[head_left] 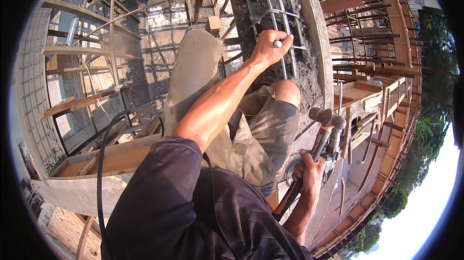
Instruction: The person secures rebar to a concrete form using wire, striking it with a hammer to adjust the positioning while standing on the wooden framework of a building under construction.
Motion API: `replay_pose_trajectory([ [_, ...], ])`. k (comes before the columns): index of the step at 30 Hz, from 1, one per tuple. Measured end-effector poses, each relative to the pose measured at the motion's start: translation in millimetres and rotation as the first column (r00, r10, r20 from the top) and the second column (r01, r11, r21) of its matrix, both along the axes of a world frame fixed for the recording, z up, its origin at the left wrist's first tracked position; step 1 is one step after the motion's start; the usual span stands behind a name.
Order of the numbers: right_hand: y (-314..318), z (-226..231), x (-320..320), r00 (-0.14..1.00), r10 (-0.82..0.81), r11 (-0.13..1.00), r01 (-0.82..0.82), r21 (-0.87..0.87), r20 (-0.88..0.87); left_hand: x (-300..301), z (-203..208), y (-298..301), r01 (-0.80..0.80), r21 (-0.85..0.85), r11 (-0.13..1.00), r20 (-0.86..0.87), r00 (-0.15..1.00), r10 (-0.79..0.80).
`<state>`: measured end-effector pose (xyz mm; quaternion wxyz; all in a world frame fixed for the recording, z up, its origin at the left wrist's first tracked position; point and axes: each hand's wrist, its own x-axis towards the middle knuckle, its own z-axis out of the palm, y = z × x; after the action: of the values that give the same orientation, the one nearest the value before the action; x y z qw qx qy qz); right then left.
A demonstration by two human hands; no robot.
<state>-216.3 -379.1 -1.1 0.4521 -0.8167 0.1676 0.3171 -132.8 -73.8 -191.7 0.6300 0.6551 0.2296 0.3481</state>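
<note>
Biggest first: a rough concrete beam [308, 69] runs under the left hand [266, 47] and on away beyond it, with timber formwork [393, 33] spread well off to that grip's right. Steel reinforcing bars [271, 13] lie along the beam, passing just by the fist. And here's the hammer [319, 140], below and right of the left grip, its head reaching up past the right hand [310, 169]; those fingers are wrapped firmly around the handle. Smaller now, the metal rod [277, 44]: it's up in the left fist, fingers curled in tight around it, rounded end poking out toward the camera. Where its far end sits, I can't tell; the hand hides it. Looks to me like the set-and-aim step, ahead of a blow. The next move would call for a steady left fist and a clean swing onto that rounded end.
</note>
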Motion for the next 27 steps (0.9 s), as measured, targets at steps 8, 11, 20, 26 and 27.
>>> replay_pose_trajectory([
  [8, -13, -35, -46, 0.978, 0.198, 0.971, -0.204, -0.124, -0.06, 42, 20, 38, -0.244, -0.201, 0.949, -0.013, 0.969, 0.246],
  [11, -21, -49, -53, 0.95, 0.31, 0.938, -0.303, -0.169, 0.021, 60, 27, 78, -0.323, -0.336, 0.885, -0.014, 0.941, 0.338],
  [20, -12, -53, -39, 0.967, 0.255, 0.961, -0.253, -0.109, 0.002, 10, 28, -6, -0.22, -0.05, 0.974, -0.01, 0.976, 0.219],
  [26, 6, -21, -33, 0.882, 0.467, 0.82, -0.459, -0.342, -0.066, -11, 44, 3, -0.328, -0.25, 0.911, 0.169, 0.912, 0.375],
  [27, 7, -18, -32, 0.875, 0.469, 0.802, -0.48, -0.356, -0.122, -15, 45, 14, -0.321, -0.33, 0.888, 0.188, 0.899, 0.395],
])
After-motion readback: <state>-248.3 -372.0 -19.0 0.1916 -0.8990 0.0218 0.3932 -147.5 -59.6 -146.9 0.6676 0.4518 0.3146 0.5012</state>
